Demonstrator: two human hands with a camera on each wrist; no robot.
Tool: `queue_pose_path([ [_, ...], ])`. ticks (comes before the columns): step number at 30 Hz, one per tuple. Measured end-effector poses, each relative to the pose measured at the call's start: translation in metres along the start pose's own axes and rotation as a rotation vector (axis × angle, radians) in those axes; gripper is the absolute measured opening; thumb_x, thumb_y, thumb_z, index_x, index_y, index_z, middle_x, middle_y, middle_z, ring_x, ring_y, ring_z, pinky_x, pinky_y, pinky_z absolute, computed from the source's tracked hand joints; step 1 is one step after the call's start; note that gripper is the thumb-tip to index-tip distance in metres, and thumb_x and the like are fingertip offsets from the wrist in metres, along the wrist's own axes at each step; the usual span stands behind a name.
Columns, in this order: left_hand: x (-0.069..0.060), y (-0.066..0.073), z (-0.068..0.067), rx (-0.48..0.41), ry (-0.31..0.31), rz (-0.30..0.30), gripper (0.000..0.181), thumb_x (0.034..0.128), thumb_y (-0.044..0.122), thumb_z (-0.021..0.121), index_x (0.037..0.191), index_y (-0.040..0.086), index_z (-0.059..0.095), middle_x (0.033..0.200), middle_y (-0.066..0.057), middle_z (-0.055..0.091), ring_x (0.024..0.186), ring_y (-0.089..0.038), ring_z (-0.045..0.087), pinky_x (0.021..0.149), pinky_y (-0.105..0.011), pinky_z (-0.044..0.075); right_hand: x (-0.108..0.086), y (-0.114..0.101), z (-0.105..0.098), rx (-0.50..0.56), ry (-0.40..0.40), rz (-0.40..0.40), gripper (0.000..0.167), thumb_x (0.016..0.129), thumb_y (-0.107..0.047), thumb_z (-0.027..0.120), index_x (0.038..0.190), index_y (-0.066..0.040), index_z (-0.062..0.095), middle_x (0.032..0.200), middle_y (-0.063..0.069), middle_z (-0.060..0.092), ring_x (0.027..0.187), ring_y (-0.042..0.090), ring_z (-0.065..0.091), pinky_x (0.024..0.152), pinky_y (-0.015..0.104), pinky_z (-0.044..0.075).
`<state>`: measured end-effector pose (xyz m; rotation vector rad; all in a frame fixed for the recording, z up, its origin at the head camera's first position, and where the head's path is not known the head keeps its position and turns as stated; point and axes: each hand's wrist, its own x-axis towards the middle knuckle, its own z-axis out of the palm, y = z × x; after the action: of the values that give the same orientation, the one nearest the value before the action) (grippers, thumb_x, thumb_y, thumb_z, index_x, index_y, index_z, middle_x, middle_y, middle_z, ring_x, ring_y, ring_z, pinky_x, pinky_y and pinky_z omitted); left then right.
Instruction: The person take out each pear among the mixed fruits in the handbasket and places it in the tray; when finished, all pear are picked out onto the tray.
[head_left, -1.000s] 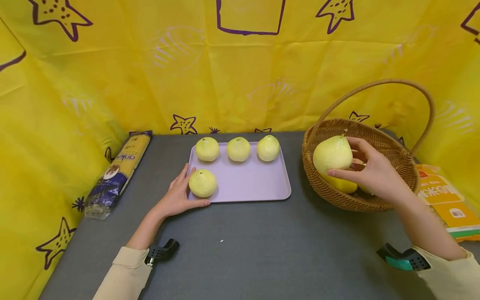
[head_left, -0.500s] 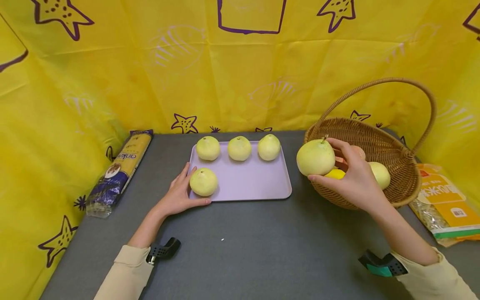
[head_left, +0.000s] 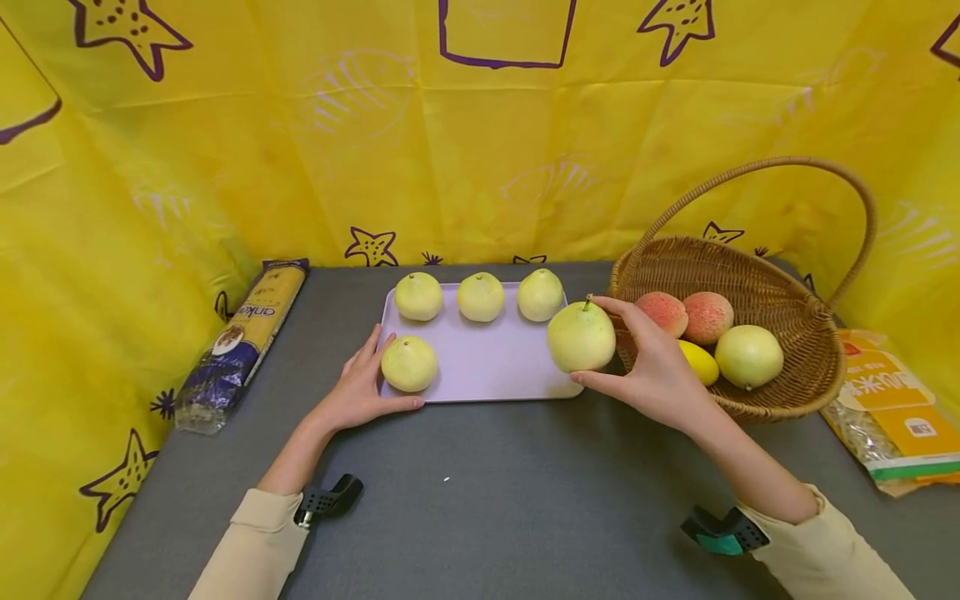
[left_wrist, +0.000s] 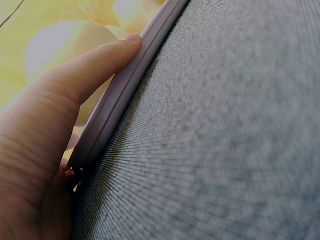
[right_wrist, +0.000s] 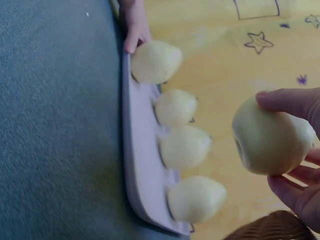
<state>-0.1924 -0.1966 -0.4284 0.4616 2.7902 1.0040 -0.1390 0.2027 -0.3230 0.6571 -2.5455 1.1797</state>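
My right hand (head_left: pixel 660 375) pinches a pale yellow-green pear (head_left: pixel 581 337), stem upward, between thumb and fingers. This pear is above the right end of the lilac tray (head_left: pixel 495 362); the right wrist view shows it apart from the tray. Three pears line the tray's back edge: left (head_left: pixel 418 297), middle (head_left: pixel 481 297) and right (head_left: pixel 540 295). A further pear (head_left: pixel 409 364) sits in the front left corner. Around that corner rests my left hand (head_left: pixel 360 392), its extended thumb along the front rim and its fingers at the left side. The left wrist view shows this thumb (left_wrist: pixel 100 62) against the rim.
A wicker basket (head_left: pixel 817 358) at the right holds two peaches (head_left: pixel 708 317), a yellow fruit (head_left: pixel 699 362) and a pear (head_left: pixel 748 357); its tall handle arches upward. An orange bag (head_left: pixel 892 408) lies beyond it. A blue-and-yellow packet (head_left: pixel 240 346) lies at the left.
My right hand has carried the pear leftward out of the basket to the tray's right end, uncovering the peaches and other fruit. The left hand stays at the tray's corner.
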Motion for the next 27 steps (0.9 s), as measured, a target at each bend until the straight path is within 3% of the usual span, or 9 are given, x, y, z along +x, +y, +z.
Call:
queue_pose_path([
  [9,-0.002,0.002,0.000,0.001,0.008,0.001,0.120,0.0713,0.056,0.081,0.157,0.008,0.012,0.163,-0.013,-0.008,0.144,-0.046,0.002,0.107,-0.068,0.005,0.004,0.005,0.025,0.077,-0.062,0.031,0.086,0.068,-0.016,0.091,0.140,-0.008,0.046,0.132,0.008,0.053,0.116,0.022,0.055,0.092,0.040,0.049],
  [20,-0.001,0.000,0.001,0.003,0.010,-0.003,0.120,0.0711,0.057,0.080,0.157,0.010,0.012,0.163,-0.013,-0.008,0.144,-0.046,0.001,0.107,-0.069,0.006,0.010,0.018,0.063,0.133,-0.074,0.117,0.083,0.069,-0.019,0.091,0.138,-0.009,0.047,0.133,0.006,0.054,0.122,0.024,0.052,0.097,0.042,0.046],
  [27,-0.001,0.000,0.001,0.003,0.009,-0.005,0.119,0.0712,0.057,0.080,0.157,0.009,0.012,0.162,-0.014,-0.008,0.144,-0.046,0.002,0.107,-0.069,0.006,0.015,0.023,0.087,0.177,-0.066,0.131,0.084,0.066,-0.013,0.091,0.137,-0.006,0.047,0.133,0.011,0.054,0.121,0.027,0.052,0.098,0.044,0.046],
])
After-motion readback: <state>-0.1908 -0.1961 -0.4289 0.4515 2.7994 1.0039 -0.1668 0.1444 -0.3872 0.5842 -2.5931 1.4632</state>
